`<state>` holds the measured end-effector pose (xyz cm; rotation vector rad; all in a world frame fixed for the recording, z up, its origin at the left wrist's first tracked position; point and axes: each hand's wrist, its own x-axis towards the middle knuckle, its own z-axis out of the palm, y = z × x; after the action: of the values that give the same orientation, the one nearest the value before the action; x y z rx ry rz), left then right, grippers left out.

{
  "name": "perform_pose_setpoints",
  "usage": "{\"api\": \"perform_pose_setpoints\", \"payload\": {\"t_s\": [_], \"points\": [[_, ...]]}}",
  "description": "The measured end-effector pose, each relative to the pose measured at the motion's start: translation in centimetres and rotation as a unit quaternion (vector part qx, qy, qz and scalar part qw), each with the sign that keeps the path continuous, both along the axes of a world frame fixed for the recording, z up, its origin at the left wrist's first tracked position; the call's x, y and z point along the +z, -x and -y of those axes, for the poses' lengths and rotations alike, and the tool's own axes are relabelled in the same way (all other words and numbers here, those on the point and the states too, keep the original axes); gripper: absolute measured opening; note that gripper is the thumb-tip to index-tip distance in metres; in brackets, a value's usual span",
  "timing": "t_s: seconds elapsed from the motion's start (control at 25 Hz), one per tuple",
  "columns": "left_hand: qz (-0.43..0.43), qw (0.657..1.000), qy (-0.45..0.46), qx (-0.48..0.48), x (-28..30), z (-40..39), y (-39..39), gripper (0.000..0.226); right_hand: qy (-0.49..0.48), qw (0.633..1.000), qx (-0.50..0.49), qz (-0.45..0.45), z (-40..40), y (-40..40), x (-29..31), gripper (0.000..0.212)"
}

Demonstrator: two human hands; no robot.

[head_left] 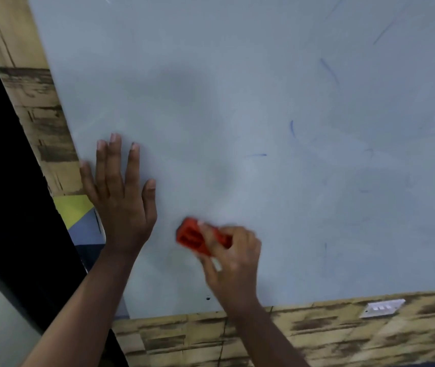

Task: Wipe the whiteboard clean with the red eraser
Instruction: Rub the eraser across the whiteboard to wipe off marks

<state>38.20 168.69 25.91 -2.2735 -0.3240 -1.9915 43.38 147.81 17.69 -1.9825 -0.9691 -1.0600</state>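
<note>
Near the lower left corner of the whiteboard [237, 88], one red eraser [192, 235] sits against the board face, gripped by the right hand [231, 256] with fingers and thumb curled round its far end. The eraser and that hand are blurred. The left hand [121, 197] lies flat on the board just to the left of the eraser, fingers straight and spread, pointing up the board, its little finger at the board's left edge. The two hands are apart, with a strip of bare board between them.

One whiteboard fills most of the view. Several faint blue marker strokes are scattered over its right half: a short dash [256, 155] near the middle, a small curved stroke [292, 128] above and right of it, a longer curve [330, 72] higher up, and a thin line [383, 33] near the top right. Paler smears lie further right and lower down. The stretch above both hands shows only grey smudging, and wide board lies to the right of the eraser.

Below the bottom edge of the board runs a wall with a tan brick pattern [343, 337], carrying one white switch plate [382, 308] beneath the board's lower right part. The same pattern borders the left edge, with a dark opening [4, 181] beyond it.
</note>
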Motion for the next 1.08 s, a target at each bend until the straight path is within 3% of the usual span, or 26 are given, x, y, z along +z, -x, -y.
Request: {"api": "perform_pose_setpoints", "payload": {"t_s": [0.08,0.2,0.44,0.6,0.72,0.92,1.08], "points": [[0.0,1.0,-0.005,0.017,-0.4,-0.2,-0.4,0.057,0.049,0.998,0.01,0.032,-0.3,0.1,-0.3,0.058],[0.001,1.0,-0.007,0.015,-0.5,-0.2,-0.5,0.058,0.048,0.995,0.011,0.09,1.0,-0.9,3.8,0.055],[0.009,1.0,-0.01,0.012,-0.7,-0.2,-0.5,0.057,-0.161,0.977,-0.097,0.099,7.8,-8.0,16.5,0.06],[0.014,1.0,-0.011,0.017,-0.9,-0.2,-0.7,0.057,-0.247,0.966,-0.057,0.039,9.2,-8.9,18.6,0.062],[0.017,1.0,-0.017,0.02,-1.0,-0.2,-0.8,0.057,-0.196,0.977,-0.035,0.079,6.0,-7.1,16.7,0.058],[0.015,1.0,-0.013,0.015,-1.1,-0.3,-0.8,0.058,0.034,0.988,0.031,0.147,1.2,-2.7,7.7,0.051],[0.012,1.0,-0.02,0.019,-1.1,-0.3,-0.6,0.057,0.084,0.976,0.031,0.198,1.5,-3.4,8.7,0.051]]}}
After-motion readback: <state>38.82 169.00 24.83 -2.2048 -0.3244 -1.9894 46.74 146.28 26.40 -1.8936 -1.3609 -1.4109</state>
